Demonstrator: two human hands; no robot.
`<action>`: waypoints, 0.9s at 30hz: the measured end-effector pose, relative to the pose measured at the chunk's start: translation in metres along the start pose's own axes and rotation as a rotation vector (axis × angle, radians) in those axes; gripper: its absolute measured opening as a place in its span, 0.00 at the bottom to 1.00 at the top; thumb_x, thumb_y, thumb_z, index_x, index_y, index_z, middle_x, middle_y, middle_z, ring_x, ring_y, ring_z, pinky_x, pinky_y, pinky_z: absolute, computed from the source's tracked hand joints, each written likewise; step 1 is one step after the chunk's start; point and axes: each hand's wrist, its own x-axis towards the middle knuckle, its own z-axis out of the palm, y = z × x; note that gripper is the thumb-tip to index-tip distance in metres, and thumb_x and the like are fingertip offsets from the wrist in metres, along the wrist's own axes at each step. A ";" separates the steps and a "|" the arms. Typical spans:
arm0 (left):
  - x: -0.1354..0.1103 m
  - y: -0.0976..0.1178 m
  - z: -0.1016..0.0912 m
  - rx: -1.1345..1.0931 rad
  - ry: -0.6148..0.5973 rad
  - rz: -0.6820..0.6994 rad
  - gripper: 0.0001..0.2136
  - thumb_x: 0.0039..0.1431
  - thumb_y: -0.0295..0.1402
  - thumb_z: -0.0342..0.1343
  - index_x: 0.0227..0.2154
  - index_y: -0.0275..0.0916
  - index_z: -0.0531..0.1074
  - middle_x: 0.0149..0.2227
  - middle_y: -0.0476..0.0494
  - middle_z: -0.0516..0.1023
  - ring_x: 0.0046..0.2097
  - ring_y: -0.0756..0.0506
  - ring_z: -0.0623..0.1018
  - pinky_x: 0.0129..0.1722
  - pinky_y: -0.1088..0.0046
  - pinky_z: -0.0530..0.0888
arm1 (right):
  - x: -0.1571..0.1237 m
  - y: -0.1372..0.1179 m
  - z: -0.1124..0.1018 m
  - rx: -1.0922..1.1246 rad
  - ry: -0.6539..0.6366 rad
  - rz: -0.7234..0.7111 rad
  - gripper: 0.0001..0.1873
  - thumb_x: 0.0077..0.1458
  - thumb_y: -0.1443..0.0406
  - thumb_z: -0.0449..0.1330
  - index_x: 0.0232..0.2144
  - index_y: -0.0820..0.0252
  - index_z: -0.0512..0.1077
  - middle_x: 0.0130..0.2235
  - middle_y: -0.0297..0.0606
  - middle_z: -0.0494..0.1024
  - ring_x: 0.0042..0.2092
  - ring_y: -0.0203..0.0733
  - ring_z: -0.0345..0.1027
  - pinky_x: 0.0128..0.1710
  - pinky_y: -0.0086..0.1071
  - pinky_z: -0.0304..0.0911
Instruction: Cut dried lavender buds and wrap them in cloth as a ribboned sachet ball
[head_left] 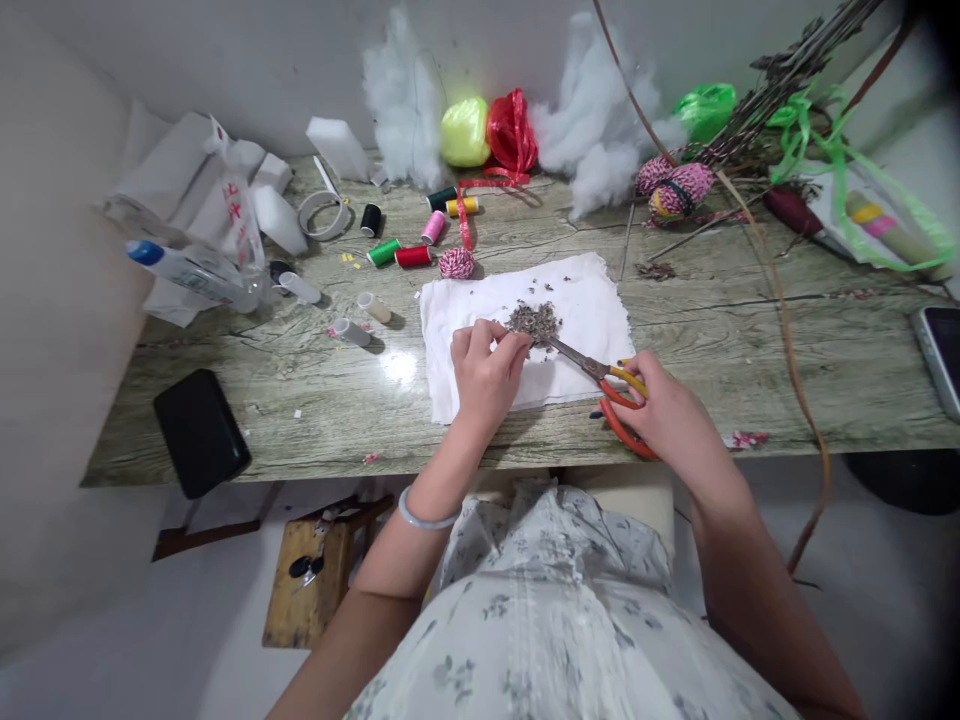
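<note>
My right hand [667, 405] is closed round the orange and yellow handles of a pair of scissors [587, 364]. The blades point up and left, their tips close to my left fingers. My left hand [487, 365] is closed in a pinch over a white cloth [461, 300]; whatever sits between its fingertips is too small to make out. Just beyond the fingertips lies a heap of dried grey-brown plant bits [534, 320], with a few crumbs scattered farther back on the cloth.
Thread spools [413, 257] and a ball of red-white twine [456, 264] lie behind the cloth. Small tubes [351, 332] and a glue bottle [191, 275] are at left, with a black case [201, 432]. Dried stems [765, 90] and a long brown strip [784, 330] occupy the right.
</note>
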 end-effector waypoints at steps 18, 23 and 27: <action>-0.001 0.002 -0.001 0.026 0.003 0.025 0.07 0.61 0.33 0.53 0.29 0.44 0.74 0.30 0.44 0.67 0.37 0.44 0.64 0.41 0.65 0.59 | 0.001 0.003 -0.001 0.051 0.001 0.014 0.22 0.47 0.55 0.62 0.41 0.54 0.61 0.38 0.42 0.76 0.39 0.49 0.73 0.33 0.33 0.61; -0.002 0.002 -0.001 0.055 0.019 0.056 0.07 0.61 0.33 0.53 0.30 0.44 0.75 0.30 0.44 0.67 0.36 0.45 0.65 0.41 0.65 0.59 | 0.000 0.004 -0.004 -0.028 -0.002 0.040 0.17 0.48 0.55 0.61 0.38 0.53 0.62 0.31 0.36 0.76 0.33 0.48 0.72 0.26 0.30 0.55; -0.002 0.001 -0.001 0.050 0.048 0.062 0.07 0.61 0.33 0.53 0.29 0.44 0.74 0.30 0.44 0.67 0.36 0.45 0.65 0.41 0.66 0.60 | -0.001 0.006 -0.009 -0.006 0.053 0.083 0.17 0.49 0.54 0.60 0.38 0.53 0.61 0.31 0.37 0.75 0.33 0.48 0.71 0.27 0.31 0.56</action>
